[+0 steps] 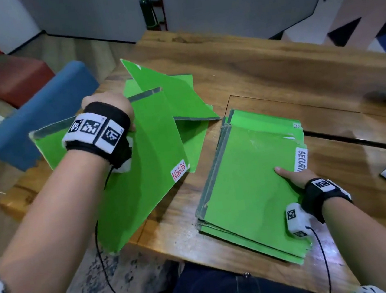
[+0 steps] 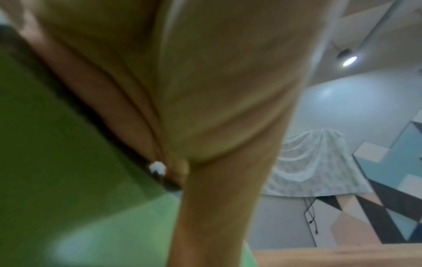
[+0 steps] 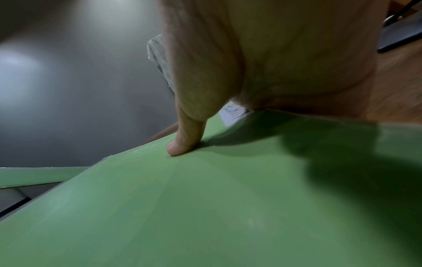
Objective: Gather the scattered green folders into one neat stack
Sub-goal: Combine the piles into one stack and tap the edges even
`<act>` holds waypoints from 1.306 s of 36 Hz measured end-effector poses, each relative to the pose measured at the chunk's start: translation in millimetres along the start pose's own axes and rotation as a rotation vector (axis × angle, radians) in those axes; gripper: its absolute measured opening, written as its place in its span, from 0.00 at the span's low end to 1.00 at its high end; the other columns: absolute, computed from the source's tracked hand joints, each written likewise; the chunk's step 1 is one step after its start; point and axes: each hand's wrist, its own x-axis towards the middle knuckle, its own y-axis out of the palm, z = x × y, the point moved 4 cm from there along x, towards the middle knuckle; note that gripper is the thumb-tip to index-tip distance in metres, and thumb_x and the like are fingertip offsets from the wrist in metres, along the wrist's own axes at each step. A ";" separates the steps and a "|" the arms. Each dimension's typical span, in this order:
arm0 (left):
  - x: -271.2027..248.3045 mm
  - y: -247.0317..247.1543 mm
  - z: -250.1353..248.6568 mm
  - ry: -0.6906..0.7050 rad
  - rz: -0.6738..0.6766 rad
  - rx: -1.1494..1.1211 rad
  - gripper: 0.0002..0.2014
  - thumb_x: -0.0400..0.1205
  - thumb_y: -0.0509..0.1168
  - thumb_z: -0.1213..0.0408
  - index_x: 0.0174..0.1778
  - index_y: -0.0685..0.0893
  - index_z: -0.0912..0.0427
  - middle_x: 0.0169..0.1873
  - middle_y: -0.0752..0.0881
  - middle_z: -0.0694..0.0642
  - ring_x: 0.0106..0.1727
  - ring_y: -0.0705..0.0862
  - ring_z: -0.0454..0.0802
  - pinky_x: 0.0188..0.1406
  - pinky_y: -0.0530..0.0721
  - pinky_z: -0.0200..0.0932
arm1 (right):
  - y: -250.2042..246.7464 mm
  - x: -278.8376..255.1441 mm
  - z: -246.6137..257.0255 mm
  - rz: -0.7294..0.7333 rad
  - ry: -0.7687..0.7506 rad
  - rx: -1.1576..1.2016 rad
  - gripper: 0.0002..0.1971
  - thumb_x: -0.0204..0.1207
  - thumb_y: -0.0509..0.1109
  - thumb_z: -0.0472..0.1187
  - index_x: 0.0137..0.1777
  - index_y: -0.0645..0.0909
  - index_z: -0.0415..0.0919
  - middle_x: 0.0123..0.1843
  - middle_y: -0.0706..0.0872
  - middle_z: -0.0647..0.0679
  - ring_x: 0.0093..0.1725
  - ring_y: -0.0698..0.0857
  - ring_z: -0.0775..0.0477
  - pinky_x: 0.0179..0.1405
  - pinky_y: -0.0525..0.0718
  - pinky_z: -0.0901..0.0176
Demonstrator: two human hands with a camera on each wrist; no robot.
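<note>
left hand (image 1: 109,108) grips ADMIN folder (image 1: 142,177), raised left | right hand (image 1: 295,177) clasps folder stack (image 1: 248,188) edge, counter (image 1: 274,68) right

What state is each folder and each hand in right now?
ADMIN folder: lifted, tilted, gripped at its far edge.
Left hand: grips the ADMIN folder.
Stack of folders: flat on the table, edges slightly fanned.
Right hand: thumb on top of the stack at its near right edge, by the label; other fingers hidden.
Loose folders: overlapping, unstacked, behind the ADMIN folder.
</note>
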 end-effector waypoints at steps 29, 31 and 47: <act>-23.0 -1.9 -15.3 0.242 0.003 -0.875 0.27 0.75 0.73 0.55 0.67 0.75 0.63 0.60 0.83 0.59 0.58 0.82 0.57 0.58 0.80 0.48 | 0.7 -20.4 4.7 0.020 -0.064 -0.023 0.41 0.61 0.76 0.67 0.59 0.74 0.32 0.57 0.83 0.35 0.55 0.83 0.35 0.60 0.81 0.44; -25.0 32.1 -33.1 0.237 0.120 -0.972 0.27 0.77 0.72 0.56 0.69 0.74 0.63 0.58 0.82 0.56 0.55 0.82 0.54 0.53 0.79 0.44 | 1.0 -16.5 1.5 0.033 -0.074 0.009 0.38 0.61 0.77 0.65 0.58 0.76 0.33 0.55 0.85 0.35 0.53 0.85 0.35 0.59 0.83 0.43; -43.1 159.5 -138.3 0.169 0.381 -0.798 0.26 0.81 0.66 0.57 0.71 0.66 0.64 0.63 0.80 0.62 0.55 0.82 0.58 0.46 0.79 0.47 | -4.2 -29.9 3.1 0.112 -0.006 0.200 0.38 0.76 0.57 0.68 0.74 0.70 0.38 0.72 0.75 0.36 0.69 0.76 0.35 0.72 0.71 0.43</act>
